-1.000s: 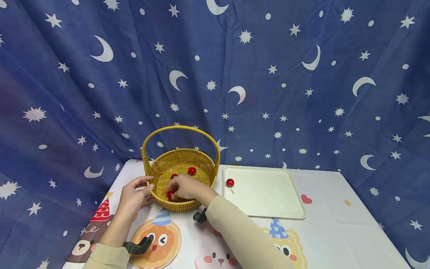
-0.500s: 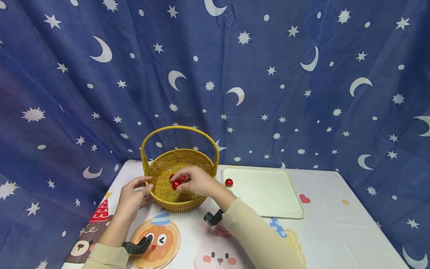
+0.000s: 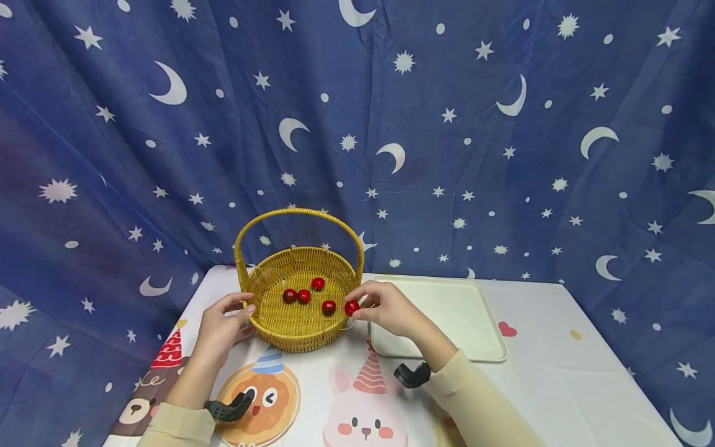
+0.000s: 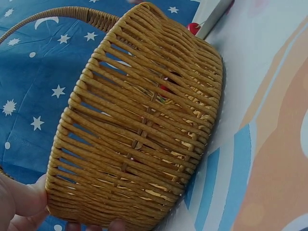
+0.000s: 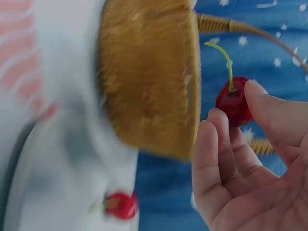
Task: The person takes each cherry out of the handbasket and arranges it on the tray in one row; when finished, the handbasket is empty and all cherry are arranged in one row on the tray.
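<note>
A yellow woven basket (image 3: pixel 296 343) with a tall arched handle stands at the left of the table. My left hand (image 3: pixel 222 326) grips its left rim, and the left wrist view shows the thumb at the edge and fingertips below. Several red cherries (image 3: pixel 318 284) lie on the basket's floor. Just outside the right rim, my right hand (image 3: pixel 391 308) pinches a dark red cherry (image 5: pixel 234 102) between thumb and fingers, its green stem curving free. Another cherry (image 5: pixel 121 206), blurred in the right wrist view, lies on the tray; my right hand hides it in the head view.
The shallow cream tray (image 3: pixel 447 316) lies right of the basket, partly behind my right hand. A white tablecloth (image 3: pixel 564 372) printed with cartoon animals covers the table. Behind it hangs a blue curtain (image 3: pixel 357 124) with moons and stars.
My right hand has lifted a cherry from inside the basket and carried it right, past the rim to the tray's left edge. My left hand stays on the basket.
</note>
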A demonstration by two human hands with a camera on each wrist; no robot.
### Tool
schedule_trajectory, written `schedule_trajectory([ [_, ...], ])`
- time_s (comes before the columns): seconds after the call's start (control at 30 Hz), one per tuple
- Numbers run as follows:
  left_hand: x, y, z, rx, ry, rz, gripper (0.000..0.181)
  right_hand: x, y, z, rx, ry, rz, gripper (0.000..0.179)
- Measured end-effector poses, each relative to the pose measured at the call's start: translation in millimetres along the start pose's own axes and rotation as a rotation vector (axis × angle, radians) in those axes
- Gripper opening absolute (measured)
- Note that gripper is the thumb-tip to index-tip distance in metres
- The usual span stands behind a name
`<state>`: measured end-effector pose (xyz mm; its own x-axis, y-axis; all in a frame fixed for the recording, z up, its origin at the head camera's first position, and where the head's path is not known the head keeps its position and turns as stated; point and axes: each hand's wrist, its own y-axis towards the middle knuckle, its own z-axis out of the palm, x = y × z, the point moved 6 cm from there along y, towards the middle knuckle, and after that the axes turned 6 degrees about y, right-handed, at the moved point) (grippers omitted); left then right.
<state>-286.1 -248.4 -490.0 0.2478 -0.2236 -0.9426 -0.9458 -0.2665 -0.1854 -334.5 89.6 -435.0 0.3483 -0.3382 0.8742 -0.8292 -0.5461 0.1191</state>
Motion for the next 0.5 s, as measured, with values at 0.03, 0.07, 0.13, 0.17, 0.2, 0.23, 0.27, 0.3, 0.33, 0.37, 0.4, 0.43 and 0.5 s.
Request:
schedule_trajectory([
  [0.03,0.2,-0.2,0.0,-0.001,-0.001,0.001,0.043,-7.4,-3.9,-5.6,-0.008,0.002,0.005,0.029],
  [0.07,0.5,-0.2,0.1,-0.001,-0.003,0.001,0.043,-15.1,-7.2,-11.1,-0.014,0.006,0.012,0.03],
  [0.13,1.0,0.1,0.3,-0.001,-0.01,0.004,0.043,-31.0,-14.0,-22.1,-0.03,0.011,0.027,0.031],
  [0.17,1.2,0.3,0.4,0.0,-0.013,0.006,0.044,-37.4,-16.7,-27.2,-0.034,0.004,0.036,0.031],
  [0.2,1.5,0.3,0.7,0.0,-0.014,0.007,0.044,-44.6,-19.1,-32.3,-0.042,-0.004,0.051,0.031],
  [0.23,1.7,0.4,0.8,-0.001,-0.016,0.007,0.044,-51.6,-21.2,-37.5,-0.05,-0.013,0.068,0.03],
  [0.27,1.8,0.6,0.9,0.0,-0.019,0.009,0.044,-58.0,-22.8,-42.1,-0.057,-0.02,0.086,0.029],
  [0.3,1.8,0.5,0.7,0.0,-0.02,0.011,0.044,-64.1,-24.2,-46.8,-0.069,-0.035,0.104,0.028],
  [0.33,1.9,0.6,0.7,0.0,-0.02,0.011,0.044,-70.4,-25.0,-51.4,-0.082,-0.052,0.126,0.027],
  [0.37,2.0,0.8,0.6,-0.001,-0.021,0.011,0.044,-75.3,-25.5,-55.7,-0.097,-0.068,0.15,0.026],
  [0.4,2.0,0.9,0.6,-0.002,-0.021,0.01,0.044,-81.2,-25.6,-59.4,-0.113,-0.085,0.177,0.025],
  [0.43,2.1,0.9,0.5,-0.003,-0.021,0.008,0.044,-86.0,-25.1,-62.3,-0.125,-0.098,0.198,0.025],
  [0.5,2.1,1.1,0.5,-0.004,-0.017,0.004,0.043,-94.8,-23.2,-66.2,-0.151,-0.123,0.232,0.024],
])
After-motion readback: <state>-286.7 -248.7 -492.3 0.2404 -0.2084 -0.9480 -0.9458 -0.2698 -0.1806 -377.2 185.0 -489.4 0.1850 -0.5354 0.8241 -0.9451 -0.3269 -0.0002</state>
